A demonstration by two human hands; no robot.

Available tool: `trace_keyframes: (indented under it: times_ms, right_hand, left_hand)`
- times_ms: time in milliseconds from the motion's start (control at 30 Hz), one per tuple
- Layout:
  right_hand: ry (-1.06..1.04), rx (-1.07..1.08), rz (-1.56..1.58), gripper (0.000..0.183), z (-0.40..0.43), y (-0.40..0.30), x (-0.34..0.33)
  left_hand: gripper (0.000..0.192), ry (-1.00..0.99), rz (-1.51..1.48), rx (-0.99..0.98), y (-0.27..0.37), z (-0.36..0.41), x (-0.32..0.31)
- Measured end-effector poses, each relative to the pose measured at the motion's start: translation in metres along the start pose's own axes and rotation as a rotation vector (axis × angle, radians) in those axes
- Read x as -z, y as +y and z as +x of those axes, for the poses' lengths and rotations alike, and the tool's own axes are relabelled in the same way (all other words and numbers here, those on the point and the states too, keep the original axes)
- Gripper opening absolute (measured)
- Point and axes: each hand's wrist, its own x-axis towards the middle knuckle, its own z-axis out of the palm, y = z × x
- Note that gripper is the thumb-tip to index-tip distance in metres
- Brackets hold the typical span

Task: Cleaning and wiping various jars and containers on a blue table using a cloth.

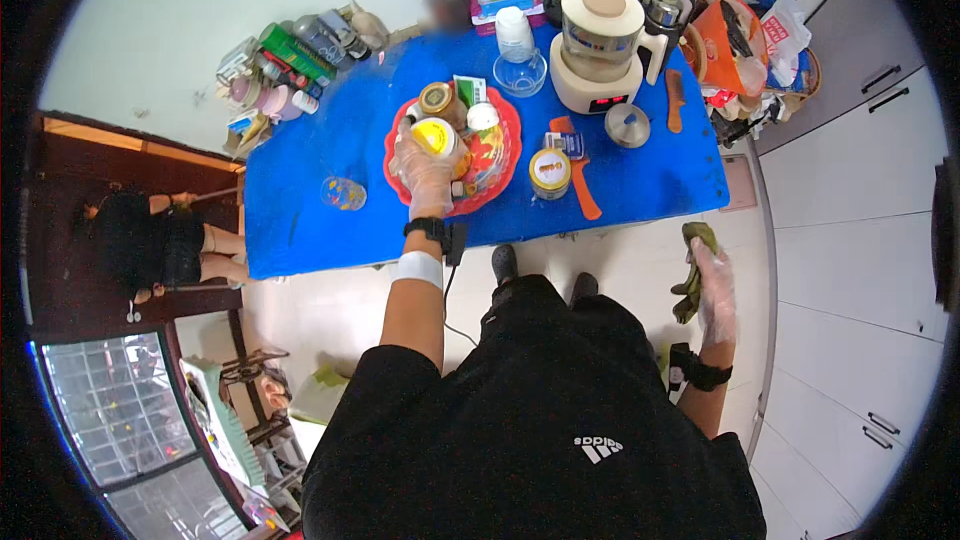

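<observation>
My left hand (424,169), in a clear plastic glove, is wrapped around a jar with a yellow and white lid (433,136). That jar stands in a red scallop-edged tray (512,120). Close by in the tray are a gold-lidded glass jar (439,99), a white-capped container (482,117) and a green-and-white packet (470,90). My right hand (716,289), gloved too, grips a crumpled dark green cloth (686,281) beyond the table's near edge, at the right.
On the blue-covered table (300,232) stand a drinking glass (344,193), another jar (550,174), an orange-handled tool (585,191), an electric kettle (600,45), a metal lid (628,126), a comb (675,101) and a glass bowl (520,75). Another person (150,240) is at the far left.
</observation>
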Motion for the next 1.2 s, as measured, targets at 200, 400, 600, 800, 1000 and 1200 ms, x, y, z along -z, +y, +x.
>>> trace_keyframes:
  times_ms: [200,400,600,800,1000,1200]
  right_hand:
    - [0.046,-0.01,0.004,0.039,-0.015,-0.023,-0.019]
    - [-0.152,0.102,0.121,0.049,-0.016,-0.055,-0.056]
    - [-0.757,0.239,0.425,0.066,-0.02,-0.1,-0.119]
    - [-1.058,0.331,0.607,0.075,-0.051,-0.121,-0.15]
    - [-0.701,0.571,0.696,0.083,-0.055,-0.111,-0.173]
    - [-0.447,0.589,0.563,0.043,-0.05,-0.11,-0.15]
  left_hand:
    - [0.098,-0.026,-0.39,-0.104,-0.004,-0.007,0.029]
    - [0.113,-0.418,-0.971,-0.252,0.051,0.006,0.138]
    - [0.133,-0.663,-1.057,-0.485,0.109,-0.006,0.181]
    - [0.144,-0.594,-1.148,-0.568,0.13,-0.029,0.173]
    - [0.11,-0.558,-1.413,-0.218,0.131,-0.094,0.118]
    - [0.08,-0.62,-1.675,-0.05,0.141,-0.103,0.123]
